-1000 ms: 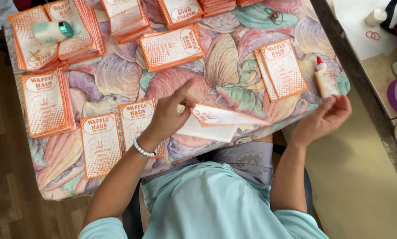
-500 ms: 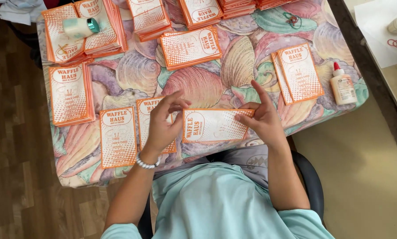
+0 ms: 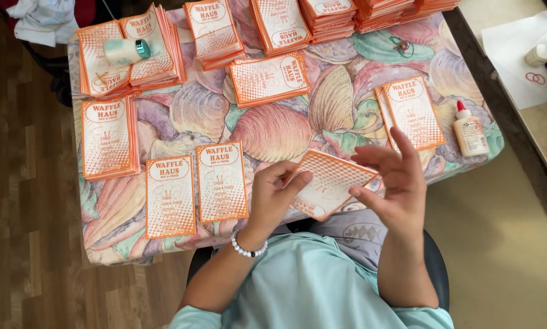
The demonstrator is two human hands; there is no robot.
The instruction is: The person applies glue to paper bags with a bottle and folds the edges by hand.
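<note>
Paper bag (image 3: pixel 329 183), orange and white, is held tilted between both hands just above the table's (image 3: pixel 285 131) near edge. To its left lie two flat bags (image 3: pixel 197 186) side by side, with stacks (image 3: pixel 109 143) further left. The left hand (image 3: pixel 275 196) pinches the bag's left edge, thumb on top. The right hand (image 3: pixel 390 183) holds the right corner, fingers partly spread. A glue bottle (image 3: pixel 469 130) stands at the far right.

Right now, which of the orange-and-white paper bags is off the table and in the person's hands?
The patterned bag held tilted between the left hand and right hand, at the table's near edge. Every other bag lies flat on the shell-print tablecloth.
</note>
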